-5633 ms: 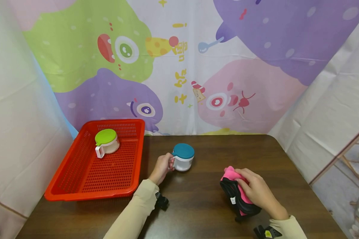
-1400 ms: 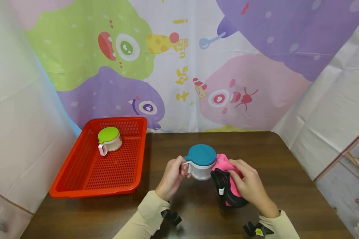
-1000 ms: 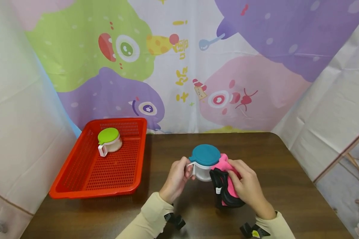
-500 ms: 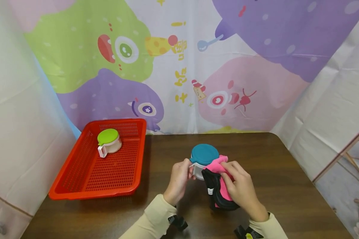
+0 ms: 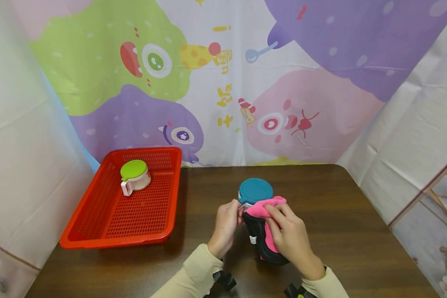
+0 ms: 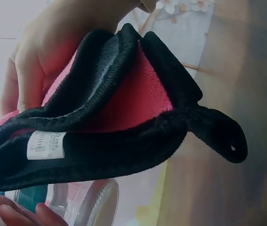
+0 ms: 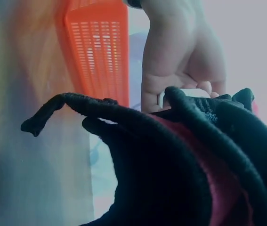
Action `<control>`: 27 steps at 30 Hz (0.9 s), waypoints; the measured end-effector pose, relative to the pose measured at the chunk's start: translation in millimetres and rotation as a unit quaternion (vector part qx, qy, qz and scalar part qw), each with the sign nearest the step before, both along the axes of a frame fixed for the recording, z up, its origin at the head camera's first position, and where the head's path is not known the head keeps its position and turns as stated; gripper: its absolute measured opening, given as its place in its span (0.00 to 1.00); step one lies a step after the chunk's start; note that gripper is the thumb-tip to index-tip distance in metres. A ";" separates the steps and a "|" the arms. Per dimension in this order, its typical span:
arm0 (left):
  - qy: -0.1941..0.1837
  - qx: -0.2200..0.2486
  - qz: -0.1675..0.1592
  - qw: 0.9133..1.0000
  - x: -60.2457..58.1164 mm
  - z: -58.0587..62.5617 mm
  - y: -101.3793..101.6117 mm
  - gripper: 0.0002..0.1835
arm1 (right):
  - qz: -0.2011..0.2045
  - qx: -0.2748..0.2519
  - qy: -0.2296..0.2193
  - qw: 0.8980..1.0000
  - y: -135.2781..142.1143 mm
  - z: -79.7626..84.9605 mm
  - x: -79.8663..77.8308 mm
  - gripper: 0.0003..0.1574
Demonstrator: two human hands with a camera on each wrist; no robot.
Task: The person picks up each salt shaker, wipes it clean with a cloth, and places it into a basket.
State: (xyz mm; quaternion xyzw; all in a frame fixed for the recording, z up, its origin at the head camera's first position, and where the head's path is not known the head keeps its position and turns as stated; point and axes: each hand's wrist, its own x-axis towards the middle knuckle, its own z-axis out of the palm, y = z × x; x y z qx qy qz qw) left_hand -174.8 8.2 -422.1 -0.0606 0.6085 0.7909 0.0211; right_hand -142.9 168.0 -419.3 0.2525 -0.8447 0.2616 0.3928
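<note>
Near the table's middle, my left hand [image 5: 225, 225] grips the white handle of a seasoning jar [image 5: 255, 190] with a round blue lid. My right hand [image 5: 292, 234] pinches a folded pink cloth [image 5: 270, 240] with thick black edging. The cloth lies against the jar's near side and covers most of its body and handle. In the left wrist view, a white label and a black hanging loop show on the cloth [image 6: 138, 103], with part of the clear jar [image 6: 95, 202] below. In the right wrist view, the left hand [image 7: 180, 52] holds the handle behind the cloth [image 7: 152, 165].
To the left stands a red perforated plastic basket [image 5: 173, 198]. Inside it, near the back, sits a similar jar [image 5: 135, 174] with a green lid and white handle. A printed cartoon curtain [image 5: 223, 140] hangs right behind the brown wooden table [image 5: 342, 231].
Since the earliest frame, my left hand has brought the blue-lidded jar rightward and the right hand has brought the cloth to it. Lately the cloth slides left across the jar's front toward the handle.
</note>
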 end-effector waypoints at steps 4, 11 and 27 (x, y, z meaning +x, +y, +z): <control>-0.002 -0.009 0.012 1.000 -0.9 -0.3 -0.8 0.17 | -0.010 0.022 -0.001 1.000 -3.1 -0.7 1.2 0.20; -0.003 0.014 0.014 1.000 -0.9 -2.3 -2.6 0.17 | -0.023 0.058 0.023 0.998 -7.3 -3.5 3.1 0.19; -0.007 0.039 0.000 0.999 -2.0 -5.1 -6.2 0.16 | -0.030 0.094 -0.014 0.995 -6.8 -23.6 9.7 0.18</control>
